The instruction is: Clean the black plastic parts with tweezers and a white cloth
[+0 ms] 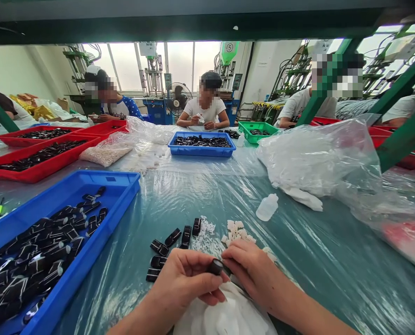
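Note:
Between thumb and fingers, my left hand (188, 279) pinches a short black cylindrical part (215, 266), its round end facing up toward me. My right hand (254, 271) is close beside it on the right, fingers bent and pressed together; whatever they hold is hidden. Under both hands lies a heap of white cloth-like material (228, 312). Several similar black parts (173, 237) lie just beyond my left hand. Small white plastic bits (207, 236) are scattered past my fingers, and a pile of cream-coloured pieces (235, 231) sits beyond my right hand.
A large blue tray (123, 195) of black parts stands at left. Ahead are another blue tray (202, 151), red trays (36, 172) and a green tray (244, 130). A small white bottle (267, 207) lies near a big plastic bag (319, 153). Several people sit across the table.

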`<state>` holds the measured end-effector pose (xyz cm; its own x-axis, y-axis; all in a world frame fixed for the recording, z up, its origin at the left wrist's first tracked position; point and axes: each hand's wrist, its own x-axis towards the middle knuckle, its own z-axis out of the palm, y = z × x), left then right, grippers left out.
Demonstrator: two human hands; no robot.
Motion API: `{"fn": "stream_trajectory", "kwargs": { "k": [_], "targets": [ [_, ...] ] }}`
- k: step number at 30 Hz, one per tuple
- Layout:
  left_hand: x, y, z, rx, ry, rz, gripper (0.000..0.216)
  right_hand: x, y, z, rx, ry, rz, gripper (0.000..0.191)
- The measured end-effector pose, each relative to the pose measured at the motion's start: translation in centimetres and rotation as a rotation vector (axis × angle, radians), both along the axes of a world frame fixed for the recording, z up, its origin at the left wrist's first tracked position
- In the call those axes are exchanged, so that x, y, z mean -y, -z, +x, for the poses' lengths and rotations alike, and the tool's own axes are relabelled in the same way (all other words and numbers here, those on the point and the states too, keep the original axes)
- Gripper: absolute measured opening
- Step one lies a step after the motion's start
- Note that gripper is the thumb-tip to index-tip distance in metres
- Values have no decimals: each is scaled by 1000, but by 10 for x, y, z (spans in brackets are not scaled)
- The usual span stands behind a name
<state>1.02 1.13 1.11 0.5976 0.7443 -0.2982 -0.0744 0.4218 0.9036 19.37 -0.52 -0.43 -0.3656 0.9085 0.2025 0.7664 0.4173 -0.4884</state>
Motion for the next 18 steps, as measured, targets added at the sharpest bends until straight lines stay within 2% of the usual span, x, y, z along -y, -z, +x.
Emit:
{"fn": "stream_trajectory", "kwargs": {
  "k": [8,10,12,15,16,18],
  "targets": [
    [-1,2,2,-75,6,26,18,-1,1,0,24,65,142,21],
    [-1,2,2,-85,2,32,20,-3,-2,5,-23,131,228,15],
    [0,2,1,-80,1,31,21,-9,-6,16,-94,281,353,17],
    [1,1,1,-61,2,9,22,-24,-6,43,-202,594,527,50],
    [1,1,1,-54,2,3,22,-31,-3,53,-227,679,544,64],
    [1,0,2,-42,6,-1,21,-45,8,72,-258,778,509,78]
  ]
}}
